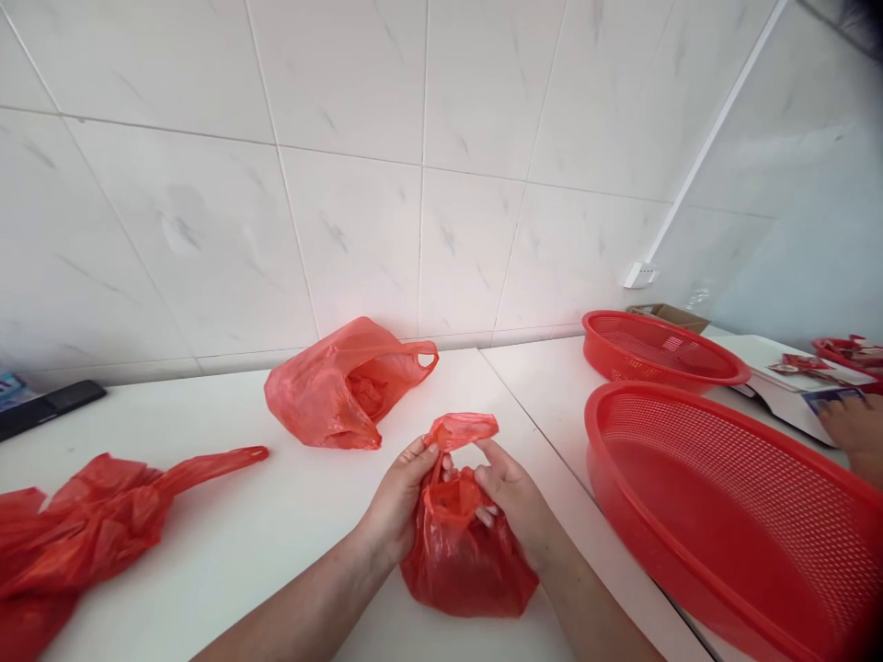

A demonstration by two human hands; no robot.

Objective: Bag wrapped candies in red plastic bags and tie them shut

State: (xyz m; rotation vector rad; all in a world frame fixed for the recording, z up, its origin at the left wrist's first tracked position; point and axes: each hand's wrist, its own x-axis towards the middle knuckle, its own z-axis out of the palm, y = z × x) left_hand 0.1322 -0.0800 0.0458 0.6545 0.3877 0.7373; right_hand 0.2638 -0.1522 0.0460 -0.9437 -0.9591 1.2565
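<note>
A red plastic bag (469,570) with a bulging lower part rests on the white table in front of me. My left hand (404,492) pinches its upper edge near one handle. On the other side, my right hand (510,496) has its fingers curled at the bag's mouth, with the index finger touching the handle loop (464,428). The mouth between my hands is partly open; what lies inside cannot be made out. Behind it, a second red plastic bag (317,386) lies on its side against the wall, its opening facing right.
A crumpled red bag (97,524) lies at the left, near a dark flat device (51,409). Two red perforated baskets (690,570) (662,345) stand at the right. Beyond them are a white scale-like device (786,377), a cardboard box (669,317) and another person's hand (855,428).
</note>
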